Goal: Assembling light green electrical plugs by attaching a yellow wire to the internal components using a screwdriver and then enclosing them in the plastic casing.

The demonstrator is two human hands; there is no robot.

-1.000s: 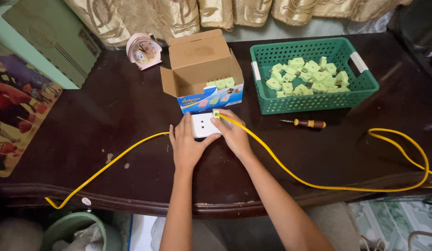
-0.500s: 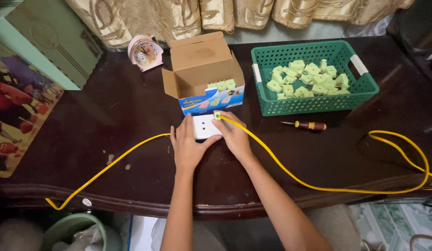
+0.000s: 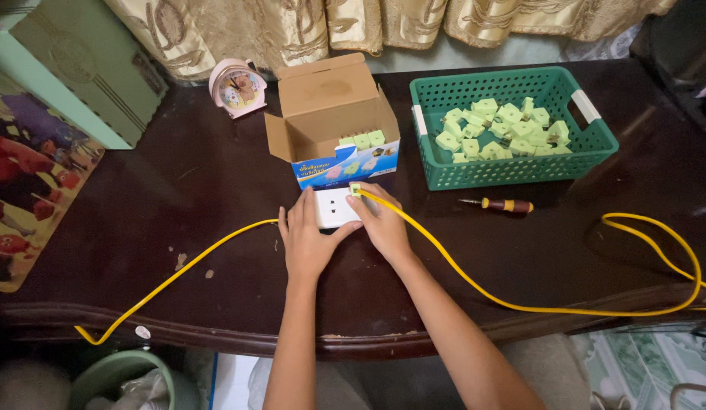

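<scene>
A: Hands unchanged since before? Left hand (image 3: 307, 241) and right hand (image 3: 383, 224) remain clamped on the white socket (image 3: 336, 208), centre frame on the tabletop (image 3: 178, 190).

B: Yes; yellow cable (image 3: 474, 281) and green plug (image 3: 355, 189) at its upper-right corner unmoved.

Dark wooden table (image 3: 178, 175) filled most of view. Green plastic basket (image 3: 444, 171) sat at back right, heaped with pale green plugs (image 3: 505, 125). Open cardboard box (image 3: 330, 95) stood just left of basket, few green plugs inside. Small pink clock (image 3: 236, 87) stood left of box, near gold curtain (image 3: 292, 26). Screwdriver (image 3: 499, 204) with red-and-yellow handle lay in front of basket. Mint green box (image 3: 72, 76) sat far left, colourful printed mat (image 3: 26, 182) beside it. Green bucket (image 3: 117, 376) stood below table edge.
</scene>
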